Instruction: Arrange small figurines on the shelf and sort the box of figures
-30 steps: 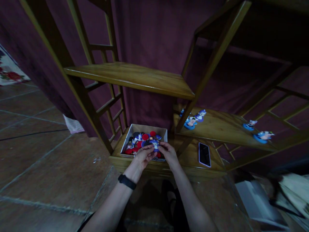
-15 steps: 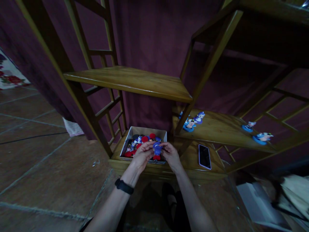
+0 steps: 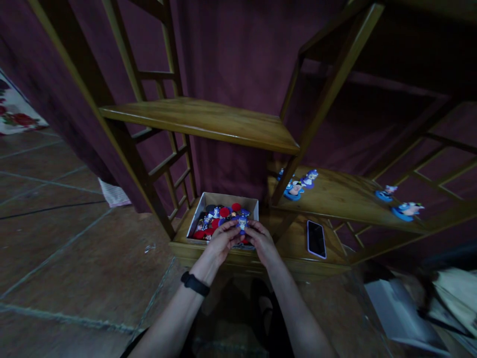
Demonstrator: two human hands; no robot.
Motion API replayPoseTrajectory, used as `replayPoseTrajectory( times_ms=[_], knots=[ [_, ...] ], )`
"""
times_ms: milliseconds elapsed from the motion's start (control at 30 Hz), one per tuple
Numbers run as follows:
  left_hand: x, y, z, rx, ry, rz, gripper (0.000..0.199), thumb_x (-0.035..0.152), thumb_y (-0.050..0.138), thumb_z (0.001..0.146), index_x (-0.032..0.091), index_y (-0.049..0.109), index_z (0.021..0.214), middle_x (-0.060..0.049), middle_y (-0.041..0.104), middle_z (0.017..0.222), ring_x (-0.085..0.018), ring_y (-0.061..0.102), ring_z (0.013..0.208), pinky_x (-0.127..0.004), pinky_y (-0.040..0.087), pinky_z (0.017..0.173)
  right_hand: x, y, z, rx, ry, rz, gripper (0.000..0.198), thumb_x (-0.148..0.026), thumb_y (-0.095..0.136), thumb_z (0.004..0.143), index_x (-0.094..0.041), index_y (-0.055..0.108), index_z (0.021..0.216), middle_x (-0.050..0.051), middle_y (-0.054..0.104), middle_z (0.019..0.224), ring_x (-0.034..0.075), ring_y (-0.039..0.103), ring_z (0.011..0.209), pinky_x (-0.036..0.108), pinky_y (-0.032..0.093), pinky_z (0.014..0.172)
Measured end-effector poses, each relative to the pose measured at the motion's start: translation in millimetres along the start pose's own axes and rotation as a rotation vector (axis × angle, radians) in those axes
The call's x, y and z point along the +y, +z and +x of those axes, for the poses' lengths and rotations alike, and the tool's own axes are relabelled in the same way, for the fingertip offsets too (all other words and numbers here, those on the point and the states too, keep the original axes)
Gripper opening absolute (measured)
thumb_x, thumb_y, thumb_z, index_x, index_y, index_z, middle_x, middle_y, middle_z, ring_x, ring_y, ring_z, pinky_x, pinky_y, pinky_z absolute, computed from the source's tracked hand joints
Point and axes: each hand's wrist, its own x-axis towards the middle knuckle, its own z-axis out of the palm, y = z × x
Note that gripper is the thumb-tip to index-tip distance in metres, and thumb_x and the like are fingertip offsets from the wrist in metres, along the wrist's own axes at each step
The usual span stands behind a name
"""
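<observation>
A small purple-and-white figurine (image 3: 242, 223) is held between both hands, over the front right part of a cardboard box. My left hand (image 3: 223, 239) grips it from the left with fingers closed, a dark band on that wrist. From the other side my right hand (image 3: 262, 239) pinches it too. The open box (image 3: 249, 203) stands on the lowest shelf and is filled with several figurines in red, purple and black (image 3: 224, 212). My fingers hide part of the box's front wall and the figurine's lower edge.
On the right shelf (image 3: 343, 196) stand several figurines on blue or purple bases, among them a pink one (image 3: 409, 209). A phone (image 3: 316, 239) lies on the lower board. Wooden posts and an upper shelf (image 3: 201, 118) frame the box. A white bag (image 3: 456, 298) is at the lower right.
The figurine has been turned in my hands: its rounded purple side faced me before, and its white-and-purple front shows now. Both hands stay over the box.
</observation>
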Motion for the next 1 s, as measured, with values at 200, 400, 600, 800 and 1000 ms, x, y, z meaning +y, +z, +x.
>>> replayPoseTrajectory(
  times_ms=[200,400,600,800,1000],
  knots=[
    [-3,-4,2,0.036,0.032,0.002,0.029,0.003,0.072,0.061,0.012,0.062,0.086,-0.006,0.067,0.075,-0.015,0.065,0.065,-0.030,0.056,0.065,3,-2,1,-0.031,0.021,0.013,0.032,-0.031,0.072,0.061,-0.019,0.063,0.089,0.004,0.066,0.088,0.016,0.062,0.077,0.028,0.050,0.068],
    [-9,-6,2,0.025,0.083,0.033,0.033,0.006,0.074,0.058,0.014,0.063,0.089,-0.002,0.064,0.067,-0.013,0.063,0.060,-0.030,0.055,0.065,8,-4,4,-0.063,-0.014,-0.062,0.032,-0.034,0.071,0.063,-0.020,0.063,0.090,0.002,0.067,0.085,0.016,0.062,0.077,0.029,0.050,0.070],
    [0,-2,-2,-0.119,0.147,0.036,0.040,0.009,0.074,0.059,0.015,0.062,0.096,-0.004,0.067,0.080,-0.016,0.064,0.075,-0.032,0.053,0.074,2,-2,1,-0.090,-0.165,-0.079,0.029,-0.030,0.068,0.066,-0.022,0.063,0.094,0.003,0.067,0.096,0.017,0.060,0.091,0.033,0.046,0.085],
    [10,3,-9,-0.189,0.157,0.065,0.040,0.013,0.074,0.060,0.015,0.062,0.097,-0.007,0.068,0.088,-0.016,0.064,0.077,-0.032,0.051,0.075,-11,-1,-2,-0.099,-0.163,-0.055,0.023,-0.030,0.067,0.067,-0.023,0.066,0.089,0.003,0.068,0.096,0.020,0.061,0.091,0.037,0.046,0.085],
    [13,7,-11,-0.206,0.217,0.122,0.045,0.016,0.075,0.059,0.015,0.063,0.102,-0.006,0.069,0.084,-0.015,0.064,0.071,-0.027,0.049,0.068,-21,2,-5,-0.091,-0.184,-0.041,0.034,-0.033,0.067,0.068,-0.026,0.063,0.101,0.002,0.067,0.101,0.019,0.061,0.091,0.032,0.049,0.079]
  ],
)
